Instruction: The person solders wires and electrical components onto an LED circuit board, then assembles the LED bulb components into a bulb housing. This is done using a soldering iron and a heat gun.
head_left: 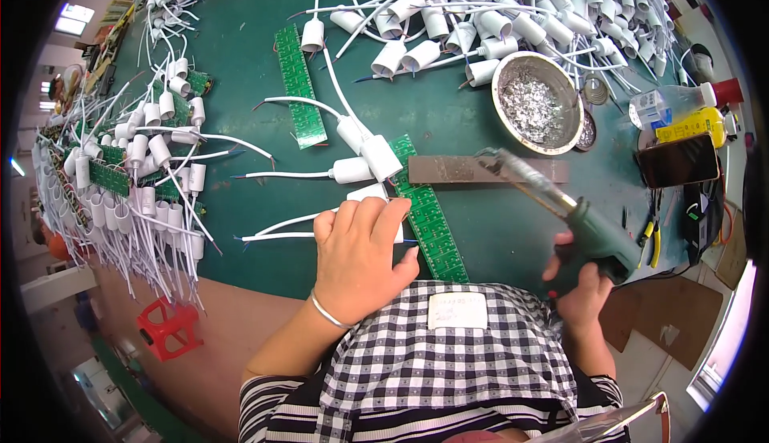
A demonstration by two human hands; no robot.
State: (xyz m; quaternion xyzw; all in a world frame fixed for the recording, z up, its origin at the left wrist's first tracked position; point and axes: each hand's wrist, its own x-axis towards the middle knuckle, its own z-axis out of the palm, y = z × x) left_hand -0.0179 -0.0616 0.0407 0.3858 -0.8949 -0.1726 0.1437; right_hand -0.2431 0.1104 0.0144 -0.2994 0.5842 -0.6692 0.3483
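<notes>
- The green circuit board strip lies on the table, just in front of the person's body; its long axis runs from far left to near right, at a slant.
- The left hand is the nearer one. It is at the left side of this strip, with its fingertips close to the long edge.
- The left fingers are bent down over a white socket, and the thumb stands apart from the index finger. How firmly they hold it, one cannot tell, because the hand covers the most part.
- A blue wire end is seen between this hand and the strip, pointing to the right.
- The right hand is well apart from the strip, on its right side, and is closed around the handle of a green soldering gun.
- The barrel of the gun points far and left, so its tip appears over the brown bar, to the right of the strip's far half. The height of the tip is not clear.
- The two hands are apart, with the near part of the strip between them.
</notes>
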